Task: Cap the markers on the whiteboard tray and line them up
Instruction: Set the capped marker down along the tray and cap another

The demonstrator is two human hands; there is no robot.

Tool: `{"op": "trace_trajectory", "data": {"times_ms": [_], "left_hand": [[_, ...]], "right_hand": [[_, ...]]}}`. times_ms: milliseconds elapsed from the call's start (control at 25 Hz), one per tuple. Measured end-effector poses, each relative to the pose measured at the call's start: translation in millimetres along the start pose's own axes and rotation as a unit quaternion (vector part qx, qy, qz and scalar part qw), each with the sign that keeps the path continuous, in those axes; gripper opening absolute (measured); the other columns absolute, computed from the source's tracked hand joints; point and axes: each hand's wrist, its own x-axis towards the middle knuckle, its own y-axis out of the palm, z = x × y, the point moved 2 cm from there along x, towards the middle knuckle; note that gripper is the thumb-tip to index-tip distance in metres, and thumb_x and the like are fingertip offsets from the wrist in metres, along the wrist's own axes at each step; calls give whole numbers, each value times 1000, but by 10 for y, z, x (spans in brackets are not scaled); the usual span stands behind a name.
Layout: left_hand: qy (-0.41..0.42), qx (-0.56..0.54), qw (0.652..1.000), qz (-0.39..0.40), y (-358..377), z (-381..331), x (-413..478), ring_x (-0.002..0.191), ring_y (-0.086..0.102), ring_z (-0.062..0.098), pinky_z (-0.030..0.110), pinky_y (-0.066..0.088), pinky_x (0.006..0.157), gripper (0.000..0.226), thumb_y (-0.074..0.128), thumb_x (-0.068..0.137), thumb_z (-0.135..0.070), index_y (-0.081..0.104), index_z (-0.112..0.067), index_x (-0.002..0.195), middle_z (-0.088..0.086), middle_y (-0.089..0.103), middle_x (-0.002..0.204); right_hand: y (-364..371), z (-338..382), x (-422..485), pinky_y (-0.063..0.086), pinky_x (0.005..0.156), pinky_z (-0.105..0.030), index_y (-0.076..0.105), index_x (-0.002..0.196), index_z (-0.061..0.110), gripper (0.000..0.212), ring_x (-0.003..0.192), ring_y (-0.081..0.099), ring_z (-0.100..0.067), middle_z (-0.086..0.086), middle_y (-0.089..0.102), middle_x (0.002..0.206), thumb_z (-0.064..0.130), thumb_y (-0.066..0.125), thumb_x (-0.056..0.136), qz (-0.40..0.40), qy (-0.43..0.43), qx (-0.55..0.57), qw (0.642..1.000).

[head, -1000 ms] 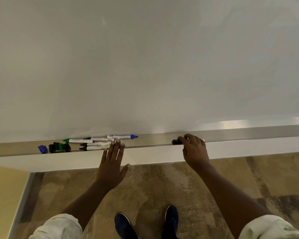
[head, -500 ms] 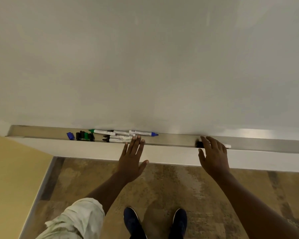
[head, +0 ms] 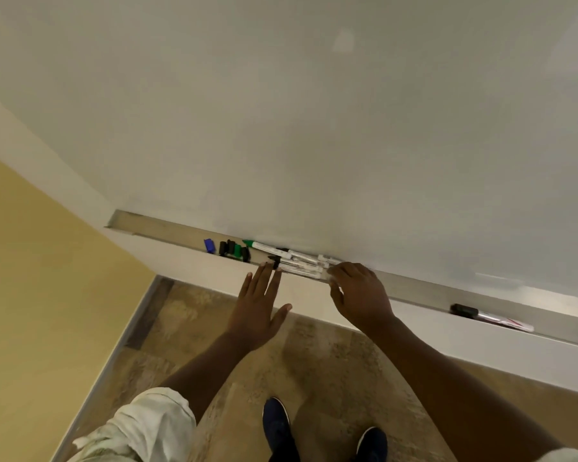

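Several white uncapped markers (head: 296,263) lie in a loose pile in the metal whiteboard tray (head: 167,228); one has a green tip (head: 247,242). Left of the pile sit a loose blue cap (head: 209,245) and a cluster of black and green caps (head: 234,251). My left hand (head: 257,305) is flat and open, its fingertips at the tray's front edge by the pile's left end. My right hand (head: 359,295) has its fingers bent over the pile's right ends, which hides whether it grips any. A black-capped marker (head: 491,317) lies alone further right in the tray.
The whiteboard (head: 314,128) fills the view above the tray. A yellow wall (head: 40,278) stands at the left, just past the tray's end. Below are the patterned floor (head: 314,361) and my dark shoes (head: 276,425).
My right hand let go of the black-capped marker, left it in the tray and moved left to the pile. My left hand stayed at the tray edge. The view swung and tilted.
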Motion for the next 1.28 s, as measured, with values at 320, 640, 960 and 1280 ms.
{"op": "trace_trajectory", "data": {"times_ms": [320,640,960,1280], "left_hand": [[-175,-14,982,-76,-410,879,10,138,42,35,47,37,111,54,48,101,-39,44,-8,145,19,46,149],[-185,-28,978,-94,-540,1020,347,102,57,33,44,46,83,27,57,95,-23,62,-10,118,13,60,114],[-168,-6,984,-58,-434,739,694,97,59,32,45,48,83,21,53,95,-25,62,-9,107,11,62,105],[-199,-37,977,-70,-394,649,742,95,59,30,42,51,82,15,55,94,-19,57,-8,105,11,64,102]], "right_hand": [[413,549,433,54,76,-38,63,117,16,30,101,62,-27,-6,65,114,20,65,87,111,-27,-65,991],[497,648,582,51,85,-37,58,124,14,35,109,57,-27,-9,59,123,23,63,91,137,-8,-106,985],[485,676,664,48,85,-36,56,121,8,27,101,57,-25,-11,57,117,18,54,95,149,22,-142,978],[478,578,659,49,85,-37,54,121,12,31,102,56,-24,-8,60,116,19,61,92,140,34,-107,984]]}}
